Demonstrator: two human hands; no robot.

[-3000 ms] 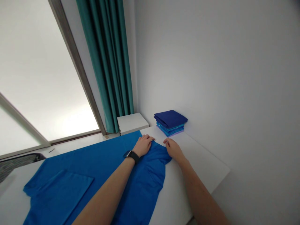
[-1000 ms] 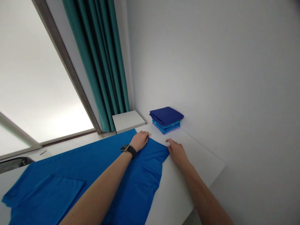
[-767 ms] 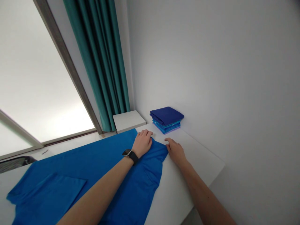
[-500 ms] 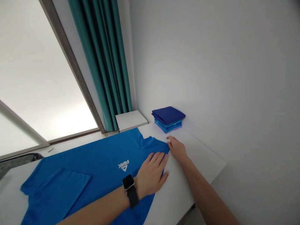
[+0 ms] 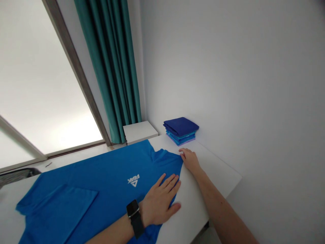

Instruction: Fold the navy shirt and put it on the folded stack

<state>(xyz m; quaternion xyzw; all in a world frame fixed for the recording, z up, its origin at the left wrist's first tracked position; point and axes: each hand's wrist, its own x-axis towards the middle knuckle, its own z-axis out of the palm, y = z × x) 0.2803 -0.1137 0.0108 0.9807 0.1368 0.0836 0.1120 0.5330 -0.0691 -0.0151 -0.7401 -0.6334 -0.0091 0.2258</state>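
Note:
A blue T-shirt with a white PEAK logo lies spread across the white table, one sleeve folded over its body at the left. My left hand, with a black watch on the wrist, rests flat on the shirt near its right edge, palm down and fingers spread. At the shirt's far right corner, my right hand has its fingers curled in and its fingertips on the fabric edge.
Behind my right hand stands a stack of folded blue clothes, the top one dark blue. A white box-like surface adjoins the far edge of the table. A wall borders the right; a green curtain hangs beside the window.
My left hand has slid a little toward me over the shirt, its fingers more spread. My right hand stays at the shirt's corner. The view has shifted slightly.

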